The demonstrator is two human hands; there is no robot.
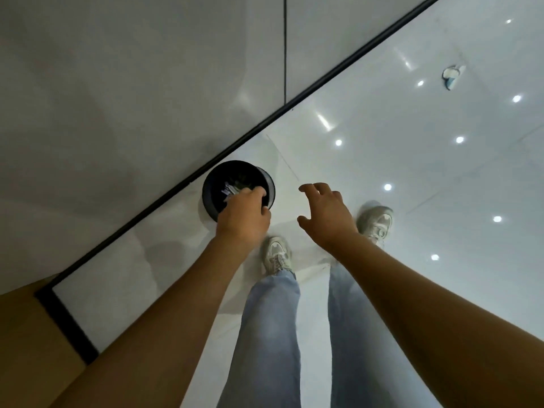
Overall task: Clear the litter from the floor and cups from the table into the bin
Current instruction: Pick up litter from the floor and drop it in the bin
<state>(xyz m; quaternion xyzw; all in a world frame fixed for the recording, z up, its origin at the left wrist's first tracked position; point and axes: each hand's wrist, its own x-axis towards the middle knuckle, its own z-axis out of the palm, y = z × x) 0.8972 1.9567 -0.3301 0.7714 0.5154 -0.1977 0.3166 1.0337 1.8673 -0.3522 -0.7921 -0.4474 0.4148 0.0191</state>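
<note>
A glossy white tiled floor (412, 178) mirrors a scatter of round ceiling spotlights as bright dots. A pale grey panelled wall (132, 83) meets the floor along a thin black skirting strip (265, 125) that runs diagonally across the view, with a dark vertical seam (285, 48) dividing two wall panels. At lower left, a tan wooden surface (26, 343) edges the black trim.
</note>
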